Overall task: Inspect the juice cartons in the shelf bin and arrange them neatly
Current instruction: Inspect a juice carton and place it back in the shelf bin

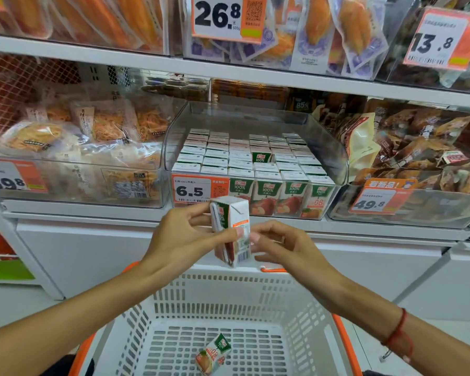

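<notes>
Pinching juice carton (231, 231), left hand (186, 232), right hand (280, 244)

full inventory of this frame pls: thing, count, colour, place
held juice carton: 1, white/green, between both hands, above the basket
binned juice cartons: dozens, white tops, green/red fronts, clear shelf bin, centre
raised carton: 1, green, sticking up mid-bin
loose carton: 1, green/orange, lying in basket
basket: 1, white, orange trim, bottom
price tags: 5, white/orange, bin fronts
snack packs: many, orange/brown, neighbouring bins
left hand: grips held carton
right hand: pinches its side; red wrist cord
</notes>
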Action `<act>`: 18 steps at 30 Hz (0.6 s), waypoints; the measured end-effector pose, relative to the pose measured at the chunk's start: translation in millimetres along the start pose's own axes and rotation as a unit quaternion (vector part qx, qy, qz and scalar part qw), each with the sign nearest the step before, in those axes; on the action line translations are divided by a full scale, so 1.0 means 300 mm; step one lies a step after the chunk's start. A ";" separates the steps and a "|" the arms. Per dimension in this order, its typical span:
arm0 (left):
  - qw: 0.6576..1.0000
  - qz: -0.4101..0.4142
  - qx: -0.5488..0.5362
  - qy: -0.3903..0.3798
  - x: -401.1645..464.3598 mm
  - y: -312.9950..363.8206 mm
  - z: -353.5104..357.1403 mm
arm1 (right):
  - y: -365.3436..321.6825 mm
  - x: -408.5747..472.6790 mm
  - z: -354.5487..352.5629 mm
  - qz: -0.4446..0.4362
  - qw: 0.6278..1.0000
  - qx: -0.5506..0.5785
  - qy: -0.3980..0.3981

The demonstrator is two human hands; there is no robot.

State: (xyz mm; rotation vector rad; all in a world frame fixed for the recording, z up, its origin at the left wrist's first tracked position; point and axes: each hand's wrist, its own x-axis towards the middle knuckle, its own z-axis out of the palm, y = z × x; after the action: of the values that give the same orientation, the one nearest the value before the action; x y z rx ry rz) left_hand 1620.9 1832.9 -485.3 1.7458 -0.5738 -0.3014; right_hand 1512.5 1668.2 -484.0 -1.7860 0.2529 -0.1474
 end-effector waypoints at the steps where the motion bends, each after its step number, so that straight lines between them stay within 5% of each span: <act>1: 0.999 0.032 0.011 -0.008 0.002 0.005 -0.008 | -0.015 0.002 -0.011 -0.003 1.000 0.028 -0.008; 10: 0.940 0.307 0.138 0.050 -0.040 -0.012 0.017 | -0.040 -0.026 -0.020 -0.126 0.992 0.032 0.010; 18: 0.936 0.312 0.152 0.052 -0.035 -0.025 0.025 | -0.021 -0.023 -0.025 -0.148 0.987 0.051 -0.020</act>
State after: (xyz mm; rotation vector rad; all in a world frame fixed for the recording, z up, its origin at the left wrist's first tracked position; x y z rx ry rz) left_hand 1610.0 1833.5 -495.3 1.7534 -1.1012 0.3421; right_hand 1504.5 1664.0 -476.0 -1.7152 -0.0500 -0.3308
